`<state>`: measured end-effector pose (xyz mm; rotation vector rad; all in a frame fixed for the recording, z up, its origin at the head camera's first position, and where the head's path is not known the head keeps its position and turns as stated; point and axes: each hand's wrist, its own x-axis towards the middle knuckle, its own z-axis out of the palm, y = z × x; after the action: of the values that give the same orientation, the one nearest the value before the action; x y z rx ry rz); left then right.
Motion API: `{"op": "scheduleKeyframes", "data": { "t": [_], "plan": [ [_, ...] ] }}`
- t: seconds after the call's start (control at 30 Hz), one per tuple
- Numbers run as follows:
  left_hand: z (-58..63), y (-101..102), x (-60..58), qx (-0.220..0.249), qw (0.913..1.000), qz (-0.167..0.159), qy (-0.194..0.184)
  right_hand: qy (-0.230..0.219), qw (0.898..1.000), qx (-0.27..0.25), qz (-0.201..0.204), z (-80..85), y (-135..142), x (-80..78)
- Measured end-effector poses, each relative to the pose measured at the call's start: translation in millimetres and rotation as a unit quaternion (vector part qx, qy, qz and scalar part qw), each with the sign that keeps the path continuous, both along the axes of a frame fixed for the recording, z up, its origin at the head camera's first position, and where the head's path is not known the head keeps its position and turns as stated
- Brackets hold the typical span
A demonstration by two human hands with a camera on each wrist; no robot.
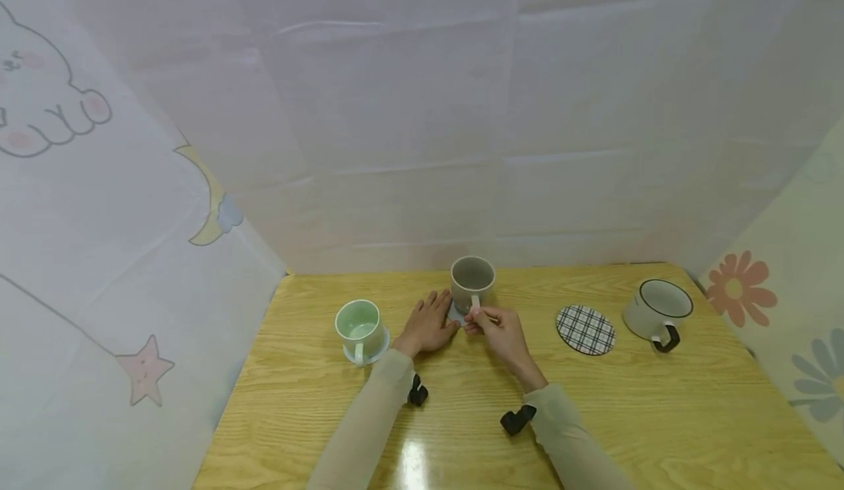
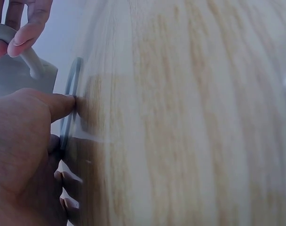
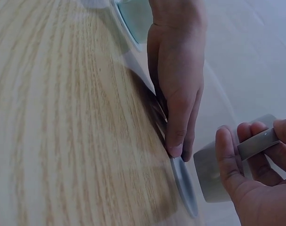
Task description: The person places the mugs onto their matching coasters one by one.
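A grey mug (image 1: 464,291) is held by my right hand (image 1: 502,336), whose fingers and thumb grip its handle. Just beneath it is a grey coaster (image 3: 183,186); a narrow gap shows between mug and coaster in the right wrist view. My left hand (image 1: 427,325) rests flat on the table left of the mug, fingers extended. Its thumb (image 2: 62,104) touches the coaster's edge. Left of that hand, a light green mug (image 1: 359,325) stands on a pale coaster (image 1: 385,347), handle towards me.
To the right, a black-and-white checked coaster (image 1: 585,329) lies on the wooden table (image 1: 461,417). Beside it stands a white mug (image 1: 649,310) with a black rim and black handle. A pale cloth backdrop (image 1: 395,146) rises behind the table's back edge.
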<state>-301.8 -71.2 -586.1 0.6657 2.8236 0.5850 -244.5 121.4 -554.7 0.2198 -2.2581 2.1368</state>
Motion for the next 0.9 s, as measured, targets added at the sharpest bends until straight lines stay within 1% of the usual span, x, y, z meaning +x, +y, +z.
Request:
{"op": "scheduleKeyframes", "data": {
  "t": [0.23, 0.33, 0.57, 0.73, 0.9],
  "plan": [
    [0.2, -0.1, 0.2, -0.004, 1.0, -0.002, -0.001, -0.002, 1.0, -0.001, 0.002, -3.6, -0.9, -0.4],
    [-1.1, 0.3, -1.2, 0.002, 1.0, 0.0, -0.003, -0.003, 1.0, -0.002, 0.003, -5.3, -1.5, -1.2],
    [-11.2, -0.1, -4.4, 0.019, 0.9997, 0.004, -0.011, -0.005, 1.0, -0.008, 0.005, -8.7, -2.9, -1.6],
    [-13.9, -0.4, -5.9, 0.017, 0.9998, 0.005, 0.0, -0.003, 1.0, -0.006, 0.001, -9.9, -3.3, -1.2],
    [-19.0, -0.4, -8.8, 0.023, 0.9997, 0.007, -0.005, 0.004, 1.0, 0.002, 0.001, -10.3, -2.5, -1.1]
  ]
}}
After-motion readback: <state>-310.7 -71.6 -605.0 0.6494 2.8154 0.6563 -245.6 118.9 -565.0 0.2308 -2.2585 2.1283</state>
